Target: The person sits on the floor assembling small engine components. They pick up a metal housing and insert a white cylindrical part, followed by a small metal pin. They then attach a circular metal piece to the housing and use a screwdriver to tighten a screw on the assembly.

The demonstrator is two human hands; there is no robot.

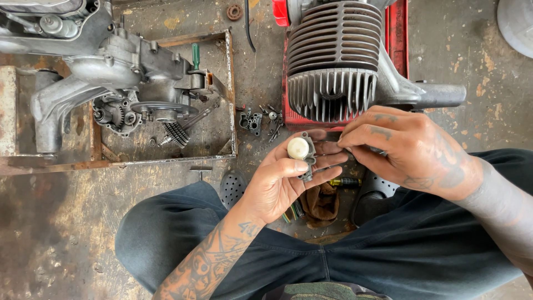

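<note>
At frame centre, the left hand (280, 180) cradles a small grey metal part (307, 157) with a cream round cap (298, 148), fingers curled around it. The right hand (408, 149) pinches at the part's right edge; whatever its fingertips hold is hidden. A finned cylinder (333, 58) sits above, an engine case (119, 72) upper left, partly cut off.

Your part (306, 156): dull grey cast metal, glossy cream plastic cap; finned cylinder (333, 61) matt aluminium; floor (55, 222) rough, stained concrete.
</note>
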